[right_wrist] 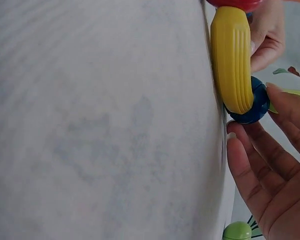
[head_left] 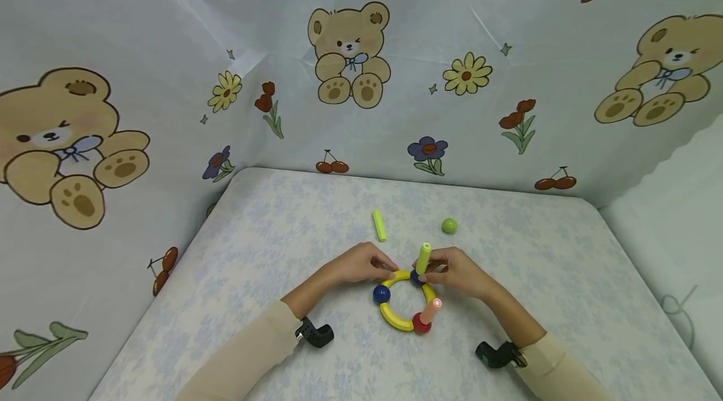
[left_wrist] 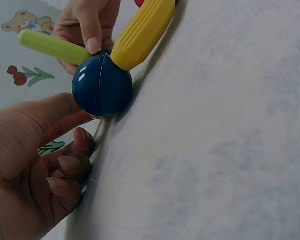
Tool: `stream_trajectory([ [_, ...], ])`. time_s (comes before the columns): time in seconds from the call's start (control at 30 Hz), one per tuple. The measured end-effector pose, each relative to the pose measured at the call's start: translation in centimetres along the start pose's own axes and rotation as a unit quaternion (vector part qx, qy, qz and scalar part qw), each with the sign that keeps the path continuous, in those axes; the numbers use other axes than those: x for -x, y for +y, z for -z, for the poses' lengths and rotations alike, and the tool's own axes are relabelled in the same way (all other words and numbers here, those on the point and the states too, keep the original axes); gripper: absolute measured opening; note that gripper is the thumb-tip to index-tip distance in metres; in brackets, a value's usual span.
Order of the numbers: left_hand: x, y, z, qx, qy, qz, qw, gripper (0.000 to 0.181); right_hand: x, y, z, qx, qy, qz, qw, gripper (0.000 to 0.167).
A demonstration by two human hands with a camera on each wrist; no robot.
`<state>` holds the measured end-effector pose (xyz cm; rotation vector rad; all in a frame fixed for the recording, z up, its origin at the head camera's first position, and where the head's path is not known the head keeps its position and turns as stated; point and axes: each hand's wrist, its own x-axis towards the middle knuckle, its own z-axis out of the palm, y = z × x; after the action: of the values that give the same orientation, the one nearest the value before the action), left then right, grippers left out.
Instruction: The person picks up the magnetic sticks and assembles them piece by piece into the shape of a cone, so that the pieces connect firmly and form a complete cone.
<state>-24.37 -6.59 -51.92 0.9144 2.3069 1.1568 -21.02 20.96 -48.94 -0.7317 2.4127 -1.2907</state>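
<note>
A ring of yellow curved rods (head_left: 396,319) and balls lies on the table. My left hand (head_left: 364,263) pinches the upper yellow curved rod (head_left: 401,275), its grip partly hidden behind the left blue ball (left_wrist: 102,85) in the left wrist view. On the ring's far right, my right hand (head_left: 459,270) holds the other blue ball (right_wrist: 257,102) between thumb and fingers. A yellow-green stick (head_left: 423,258) stands up from that ball. Nearest me in the ring is a red ball (head_left: 421,324) with a salmon-pink stick (head_left: 432,310) rising from it at a tilt.
Beyond the ring, a loose yellow-green stick (head_left: 379,226) lies on the pale patterned table (head_left: 316,213). A green ball (head_left: 449,226) rests to its right. A bear-printed cloth (head_left: 395,131) hangs behind the table's far edge.
</note>
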Motion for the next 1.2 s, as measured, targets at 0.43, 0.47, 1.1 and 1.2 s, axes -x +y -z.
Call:
stream_trajectory([
  [0.43,1.3,0.9,-0.2,-0.035,0.110,0.004,0.9933,0.019,1.0,-0.2,0.3,0.030,0.035,-0.010,0.9989,0.018],
  [0.47,1.6,1.1,-0.2,-0.040,0.117,-0.006,0.9923,0.018,1.0,-0.2,0.3,0.033,0.037,-0.012,0.9987,0.018],
  [1.1,4.3,1.1,-1.4,-0.157,-0.002,-0.110,0.9814,0.019,1.8,0.4,0.8,0.028,0.052,-0.008,0.9982,0.017],
  [1.2,4.3,0.2,-1.2,-0.119,0.017,-0.105,0.9871,0.016,2.1,0.5,0.8,0.029,0.053,-0.010,0.9981,0.016],
])
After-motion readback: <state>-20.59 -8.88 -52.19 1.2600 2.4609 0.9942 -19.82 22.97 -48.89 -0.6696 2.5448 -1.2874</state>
